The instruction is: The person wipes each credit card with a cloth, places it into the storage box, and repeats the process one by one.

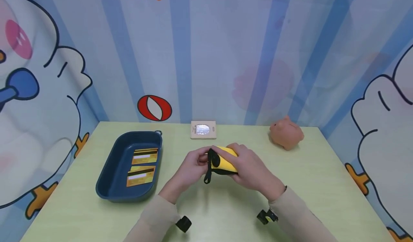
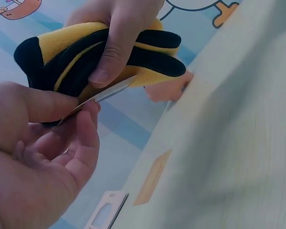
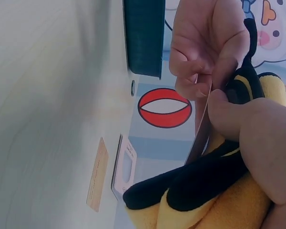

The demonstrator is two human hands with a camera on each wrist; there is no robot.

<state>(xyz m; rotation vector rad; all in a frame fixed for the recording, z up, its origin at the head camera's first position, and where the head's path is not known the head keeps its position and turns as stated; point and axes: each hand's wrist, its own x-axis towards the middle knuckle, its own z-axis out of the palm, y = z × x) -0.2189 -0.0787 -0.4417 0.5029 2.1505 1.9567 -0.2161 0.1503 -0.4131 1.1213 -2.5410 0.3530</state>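
Observation:
In front of me my right hand grips a soft yellow-and-black pouch with a black strap loop hanging at its left end. The wrist views show black stripes and rounded flaps on the plush, with the right thumb pressed over its opening. A thin card stands partly out of that opening, the rest of it hidden inside the pouch. My left hand pinches the card between thumb and fingers at the pouch's edge, as the left wrist view shows. Both hands are raised over the table.
A dark blue tray on the left holds several gold cards. At the back of the table lies a pale pink case with a shiny window, near a flat tan rectangle. An orange-pink pig figure stands back right.

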